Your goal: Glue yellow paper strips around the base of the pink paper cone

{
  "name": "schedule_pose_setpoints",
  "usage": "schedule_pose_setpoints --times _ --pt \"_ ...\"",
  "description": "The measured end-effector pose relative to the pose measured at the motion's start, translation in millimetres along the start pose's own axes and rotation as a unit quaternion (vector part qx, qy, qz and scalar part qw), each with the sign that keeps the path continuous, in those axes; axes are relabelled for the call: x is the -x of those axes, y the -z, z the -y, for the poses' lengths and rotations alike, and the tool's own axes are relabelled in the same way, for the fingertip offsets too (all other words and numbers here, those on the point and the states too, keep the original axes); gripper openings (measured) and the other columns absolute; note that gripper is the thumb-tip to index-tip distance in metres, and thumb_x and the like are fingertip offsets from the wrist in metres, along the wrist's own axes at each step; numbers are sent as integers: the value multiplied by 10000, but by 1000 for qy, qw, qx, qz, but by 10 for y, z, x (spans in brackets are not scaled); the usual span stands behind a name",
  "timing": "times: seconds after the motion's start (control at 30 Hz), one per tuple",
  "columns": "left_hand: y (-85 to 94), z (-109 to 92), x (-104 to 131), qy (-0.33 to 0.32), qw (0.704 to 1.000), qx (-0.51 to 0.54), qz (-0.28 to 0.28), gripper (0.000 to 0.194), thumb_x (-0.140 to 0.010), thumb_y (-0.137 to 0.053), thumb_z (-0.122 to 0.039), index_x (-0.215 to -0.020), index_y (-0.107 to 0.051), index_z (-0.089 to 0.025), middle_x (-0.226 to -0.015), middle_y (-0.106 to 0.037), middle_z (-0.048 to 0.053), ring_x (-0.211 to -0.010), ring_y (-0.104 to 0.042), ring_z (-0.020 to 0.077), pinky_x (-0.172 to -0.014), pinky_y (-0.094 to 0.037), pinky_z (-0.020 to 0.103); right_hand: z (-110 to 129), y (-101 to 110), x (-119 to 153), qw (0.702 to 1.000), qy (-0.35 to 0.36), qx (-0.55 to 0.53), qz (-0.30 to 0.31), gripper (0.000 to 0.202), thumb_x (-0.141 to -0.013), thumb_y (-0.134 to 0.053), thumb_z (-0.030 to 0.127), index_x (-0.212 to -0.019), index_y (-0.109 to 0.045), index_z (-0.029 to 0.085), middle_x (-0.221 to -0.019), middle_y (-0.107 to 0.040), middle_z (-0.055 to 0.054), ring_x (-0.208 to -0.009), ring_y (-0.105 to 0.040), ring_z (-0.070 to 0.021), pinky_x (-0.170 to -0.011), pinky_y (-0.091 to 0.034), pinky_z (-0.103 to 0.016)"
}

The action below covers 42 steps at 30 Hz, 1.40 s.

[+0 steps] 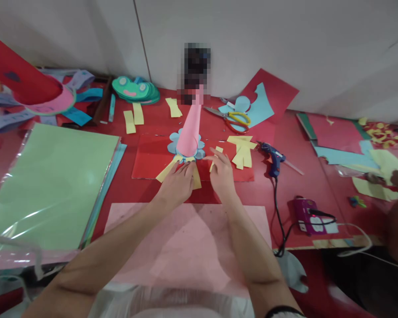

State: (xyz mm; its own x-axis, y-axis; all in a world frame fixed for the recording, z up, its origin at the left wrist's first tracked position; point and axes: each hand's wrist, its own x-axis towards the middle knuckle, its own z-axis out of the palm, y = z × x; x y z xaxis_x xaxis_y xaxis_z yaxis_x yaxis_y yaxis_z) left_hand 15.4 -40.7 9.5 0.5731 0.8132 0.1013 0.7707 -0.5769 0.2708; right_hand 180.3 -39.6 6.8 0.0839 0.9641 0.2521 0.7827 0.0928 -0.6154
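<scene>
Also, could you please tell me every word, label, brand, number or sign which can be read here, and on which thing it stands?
No text can be read with certainty.
Pink band below the red tube: dark marks, too blurred to read.
Pale paper strips at the left: faint marks, too small to read.
Purple box: pale markings, unreadable.
Pink cone: no writing seen.

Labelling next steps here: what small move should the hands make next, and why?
Probably bring the right hand lightly against the base of the pink cone to steady it: its fingers reach toward the blue petals there, while the left hand lies over yellow strips at that base.
</scene>
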Motion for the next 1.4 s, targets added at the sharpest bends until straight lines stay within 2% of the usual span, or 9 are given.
schedule_pose_setpoints --times 0.17,0.37,0.5,0.6,0.73,0.93,1.07,1.17,1.4 --pt "44 -51 -33 -10 1000 -27 -7 435 -868 -388 -107 -1274 -509 -9 -1229 -656 204 -1175 -614 262 -1154 -295 464 -37 -13 -38 999 -38 7 11 478 -815 -305 44 -1005 -705 223 -1291 -626 -88 -1230 -556 -200 -1106 -388 -458" --pt "80 -49 -42 -9 1000 -22 -20 389 -853 -388 -93 -1208 -544 -62 -1108 -700 162 -1091 -651 254 -1160 -260 524 -8 -86 -18 999 -29 25 17 470 -819 -309 39 -1018 -698 213 -1300 -622 -102 -1241 -549 -198 -1141 -315 -493" --pt "78 37 -39 -20 999 0 -47 359 -865 -365 -84 -1172 -551 -89 -1061 -714 136 -1033 -676 248 -1164 -223 580 -62 -122 -31 999 -16 31 -7 295 -847 -473 157 -1041 -685 224 -1336 -595 -108 -1246 -540 -249 -1112 -341 -541" --pt "96 125 -48 -37 995 30 -86 329 -882 -342 -86 -1113 -571 -138 -1097 -711 113 -1057 -668 225 -1169 -246 554 -129 -130 -60 999 -17 25 -32 283 -818 -604 254 -1093 -664 229 -1368 -568 -123 -1296 -494 -287 -1090 -366 -557" --pt "129 197 -60 -43 989 53 -130 287 -900 -350 -126 -1019 -605 -179 -1053 -718 79 -1043 -662 204 -1158 -306 484 -163 -98 -88 999 -10 -6 -52 326 -869 -541 277 -1177 -620 204 -1358 -573 -136 -1286 -507 -255 -1079 -409 -482" --pt "48 181 -62 -110 990 66 -61 325 -957 -382 -221 -1203 -590 -176 -1250 -672 80 -1171 -614 204 -1149 -322 443 -114 -134 -64 1000 20 6 18 420 -916 -426 234 -1330 -492 211 -1395 -558 -105 -1372 -435 -235 -1153 -286 -551" --pt "18 196 -70 -69 995 64 -30 352 -982 -344 -223 -1244 -569 -159 -1267 -667 82 -1157 -629 197 -1145 -330 431 -101 -182 -42 996 47 7 71 424 -910 -438 210 -1331 -486 217 -1360 -593 -100 -1390 -422 -223 -1172 -251 -557" --pt "36 213 -74 -52 996 61 -24 350 -989 -320 -212 -1206 -588 -160 -1228 -691 62 -1103 -659 184 -1171 -296 435 -102 -178 -42 995 56 19 78 382 -902 -445 192 -1274 -534 204 -1307 -631 -108 -1368 -453 -231 -1178 -244 -562" --pt "65 216 -60 32 996 16 -87 324 -972 -357 -188 -1186 -600 -174 -1053 -754 65 -953 -710 201 -1152 -322 492 -56 -128 -34 992 88 15 87 346 -895 -460 178 -1220 -577 201 -1272 -656 -103 -1336 -494 -241 -1162 -310 -547"
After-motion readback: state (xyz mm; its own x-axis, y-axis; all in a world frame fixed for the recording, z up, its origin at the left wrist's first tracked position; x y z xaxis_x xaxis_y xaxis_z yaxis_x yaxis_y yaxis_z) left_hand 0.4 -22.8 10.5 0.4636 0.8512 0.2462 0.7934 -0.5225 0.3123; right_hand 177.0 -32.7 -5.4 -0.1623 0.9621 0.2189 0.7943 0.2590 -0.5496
